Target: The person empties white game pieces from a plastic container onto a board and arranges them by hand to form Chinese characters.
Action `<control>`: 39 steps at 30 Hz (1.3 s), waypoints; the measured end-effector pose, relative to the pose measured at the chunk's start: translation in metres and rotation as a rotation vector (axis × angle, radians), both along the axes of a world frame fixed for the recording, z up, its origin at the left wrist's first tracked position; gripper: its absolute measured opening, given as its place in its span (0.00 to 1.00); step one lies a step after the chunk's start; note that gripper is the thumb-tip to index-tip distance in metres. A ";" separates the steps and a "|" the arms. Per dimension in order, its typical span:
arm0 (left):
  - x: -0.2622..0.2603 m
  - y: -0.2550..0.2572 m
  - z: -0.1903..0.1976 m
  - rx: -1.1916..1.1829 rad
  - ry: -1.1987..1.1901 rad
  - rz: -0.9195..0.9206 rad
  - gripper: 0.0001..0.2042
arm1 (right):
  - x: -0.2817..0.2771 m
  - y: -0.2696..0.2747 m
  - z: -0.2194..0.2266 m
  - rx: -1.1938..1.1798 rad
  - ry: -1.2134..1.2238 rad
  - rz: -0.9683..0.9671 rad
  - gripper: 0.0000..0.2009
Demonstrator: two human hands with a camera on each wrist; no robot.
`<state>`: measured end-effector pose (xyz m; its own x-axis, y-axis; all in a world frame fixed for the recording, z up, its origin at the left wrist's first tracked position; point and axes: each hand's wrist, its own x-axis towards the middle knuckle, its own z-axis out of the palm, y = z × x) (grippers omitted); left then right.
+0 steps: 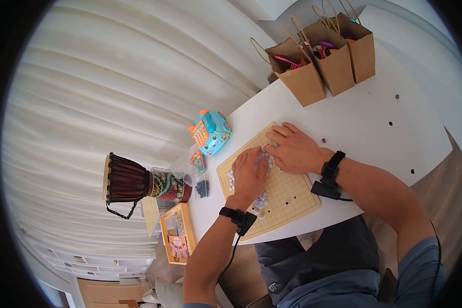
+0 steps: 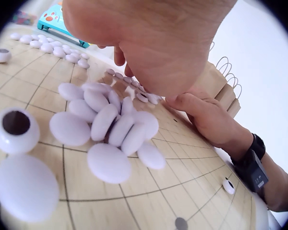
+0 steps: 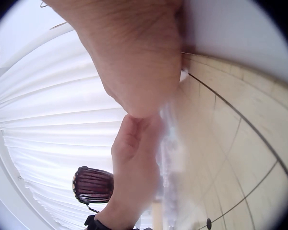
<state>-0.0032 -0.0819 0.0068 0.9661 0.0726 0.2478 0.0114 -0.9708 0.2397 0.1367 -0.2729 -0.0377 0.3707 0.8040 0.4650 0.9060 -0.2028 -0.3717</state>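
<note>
A wooden grid board (image 1: 303,192) lies on the white table, with white pieces (image 1: 260,200) heaped near its lower edge and more in rows by the hands. In the head view the left hand (image 1: 249,177) rests palm down over the board, fingers nearly straight beside the white pieces. The right hand (image 1: 295,150) lies across the board's upper part, fingers extended and a little spread, close to the left fingertips. The left wrist view shows a loose pile of white pieces (image 2: 109,156) below the left palm (image 2: 158,48). Under both palms the fingertips are mostly hidden.
Paper bags (image 1: 300,77) stand at the table's far end. A blue toy phone (image 1: 210,132), a box of coloured pieces (image 1: 197,160) and a box of dark pieces (image 1: 202,188) sit left of the board. Beyond are a drum (image 1: 128,178) and a wooden tray (image 1: 165,241).
</note>
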 end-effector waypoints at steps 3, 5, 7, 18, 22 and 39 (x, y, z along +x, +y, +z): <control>-0.001 -0.001 0.001 0.033 0.015 0.016 0.22 | 0.000 0.000 -0.001 0.023 0.001 -0.003 0.23; -0.002 -0.002 0.001 0.022 0.020 0.021 0.22 | 0.001 0.001 -0.002 0.062 0.001 -0.007 0.21; -0.002 -0.002 -0.002 0.010 0.025 0.027 0.22 | 0.001 0.001 0.000 0.101 0.001 -0.012 0.19; -0.019 -0.018 0.001 0.106 -0.046 -0.067 0.18 | 0.006 0.003 0.000 0.168 -0.029 -0.043 0.12; -0.019 -0.021 -0.002 0.090 -0.045 -0.049 0.18 | 0.005 0.003 0.000 0.185 0.000 -0.013 0.12; -0.033 0.002 -0.007 0.057 -0.047 0.089 0.20 | 0.005 0.003 0.002 0.187 -0.018 0.011 0.11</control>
